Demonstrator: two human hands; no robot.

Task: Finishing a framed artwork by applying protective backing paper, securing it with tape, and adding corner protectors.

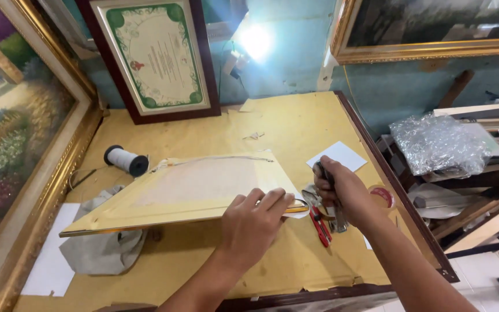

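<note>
- The left hand [253,222] lies flat on the near right corner of a picture frame [186,190] turned back side up, fingers spread over its edge, pressing rather than gripping.
- The right hand [342,193] is closed in a fist round a metal tool [333,199], just right of that corner; what kind of tool it is cannot be told.
- Red-handled pliers [320,222] lie on the bench [203,260] between the 2 hands.
- The frame rests tilted, its near gold edge raised, over a grey cloth [102,245] that it partly hides.
- A white sheet [50,260] lies at the left, and a white card [337,156] beyond the right hand.
- A roll of tape [383,196] sits at the bench's right edge, half hidden by the right forearm.
- A spool of white thread [125,160] lies further back on the left.
- A framed certificate [154,58] leans on the far wall; a large gilt-framed painting [12,144] on the left is cut off.
- Crumpled clear plastic wrap [437,144] sits off to the right.
</note>
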